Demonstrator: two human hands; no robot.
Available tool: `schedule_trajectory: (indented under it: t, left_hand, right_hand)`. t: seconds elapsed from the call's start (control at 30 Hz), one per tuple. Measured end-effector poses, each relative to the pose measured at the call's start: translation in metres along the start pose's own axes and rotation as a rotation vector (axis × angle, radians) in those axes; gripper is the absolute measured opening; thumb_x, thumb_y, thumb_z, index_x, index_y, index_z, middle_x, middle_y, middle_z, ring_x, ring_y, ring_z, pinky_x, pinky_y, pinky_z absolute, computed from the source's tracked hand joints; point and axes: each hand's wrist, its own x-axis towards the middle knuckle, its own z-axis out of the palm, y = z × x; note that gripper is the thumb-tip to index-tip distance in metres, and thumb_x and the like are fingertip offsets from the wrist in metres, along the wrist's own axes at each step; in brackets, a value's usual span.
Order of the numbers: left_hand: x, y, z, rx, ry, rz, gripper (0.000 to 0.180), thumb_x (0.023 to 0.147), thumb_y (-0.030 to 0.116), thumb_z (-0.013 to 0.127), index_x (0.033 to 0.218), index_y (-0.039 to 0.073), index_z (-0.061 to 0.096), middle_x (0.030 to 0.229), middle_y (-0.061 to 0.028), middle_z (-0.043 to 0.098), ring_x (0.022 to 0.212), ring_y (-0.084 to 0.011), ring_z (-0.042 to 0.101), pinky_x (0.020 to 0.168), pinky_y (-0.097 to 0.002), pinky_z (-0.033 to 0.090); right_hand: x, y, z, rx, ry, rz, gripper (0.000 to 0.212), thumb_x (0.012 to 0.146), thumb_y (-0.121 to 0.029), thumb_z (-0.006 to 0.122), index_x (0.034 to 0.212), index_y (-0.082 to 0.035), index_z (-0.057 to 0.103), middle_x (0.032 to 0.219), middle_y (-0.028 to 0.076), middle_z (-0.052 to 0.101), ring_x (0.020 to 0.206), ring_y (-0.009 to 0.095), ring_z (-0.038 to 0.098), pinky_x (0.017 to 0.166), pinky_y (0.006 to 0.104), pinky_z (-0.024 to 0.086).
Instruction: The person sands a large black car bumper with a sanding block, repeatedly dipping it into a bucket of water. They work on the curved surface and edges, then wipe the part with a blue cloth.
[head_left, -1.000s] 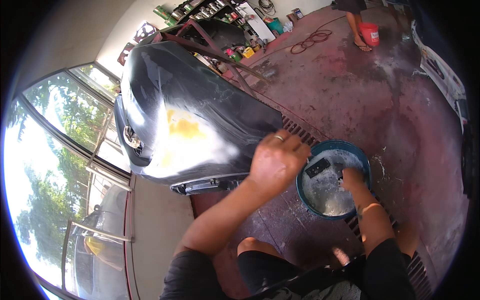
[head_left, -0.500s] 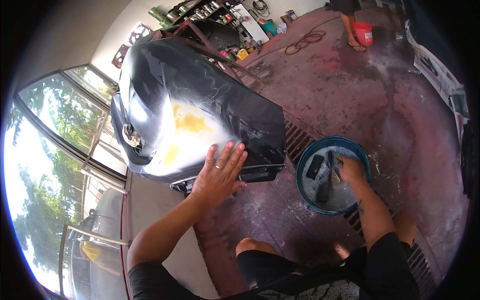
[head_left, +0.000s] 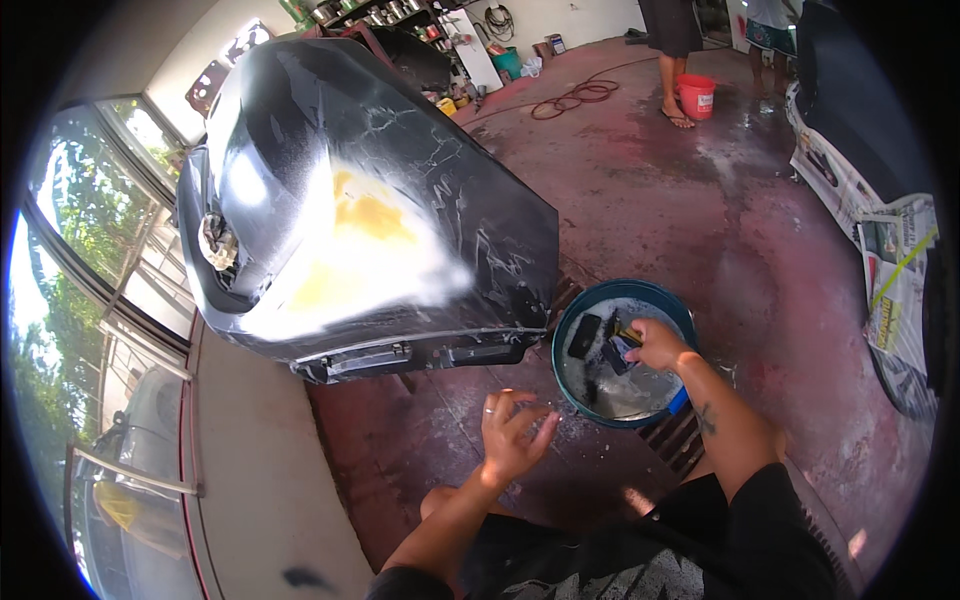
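The right hand (head_left: pixel 655 345) is down in the blue bucket (head_left: pixel 570 330), fingers closed around a dark sanding block (head_left: pixel 622 350) at the surface of the cloudy, soapy water; another dark block (head_left: pixel 584 336) lies in the bucket just beside it. The left hand (head_left: pixel 512 435) hangs empty above the wet red floor (head_left: pixel 700 200), fingers spread and loosely curled — touching nothing, a ring on one finger. The black car panel (head_left: pixel 440 180) stands just beyond the bucket, its middle sanded down to a pale patch with yellow filler showing (head_left: pixel 370 215). Farther off a person stands beside a red pail (head_left: pixel 697 96), and newspaper (head_left: pixel 890 290) masks a car at the right edge.
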Motion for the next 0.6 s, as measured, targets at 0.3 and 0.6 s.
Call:
schedule_trajectory:
  t: [0.3, 0.6]
  left_hand:
    - [0.042, -0.027, 0.006, -1.301, 0.563, -0.617, 0.052, 0.105, 0.021, 0.073, 0.147, 0.009, 0.046, 0.133, -0.0043, 0.062, 0.125, -0.019, 0.059, 0.107, -0.0375, 0.048]
    - [0.073, -0.041, 0.001, -1.795, 0.437, -0.549, 0.045, 0.108, 0.026, 0.065, 0.148, 0.009, 0.055, 0.146, -0.0046, 0.064, 0.137, -0.0244, 0.059, 0.121, -0.0476, 0.042]
  right_hand:
    - [-0.039, -0.031, -0.009, 0.619, 0.035, -0.065, 0.025, 0.101, -0.023, 0.077, 0.119, -0.01, 0.065, 0.104, 0.002, 0.071, 0.089, 0.015, 0.071, 0.075, 0.0302, 0.053]
    - [-0.072, -0.09, -0.014, 1.029, 0.354, -0.037, 0.047, 0.089, 0.007, 0.05, 0.135, 0.004, 0.047, 0.125, 0.017, 0.061, 0.108, 0.043, 0.072, 0.086, 0.0506, 0.065]
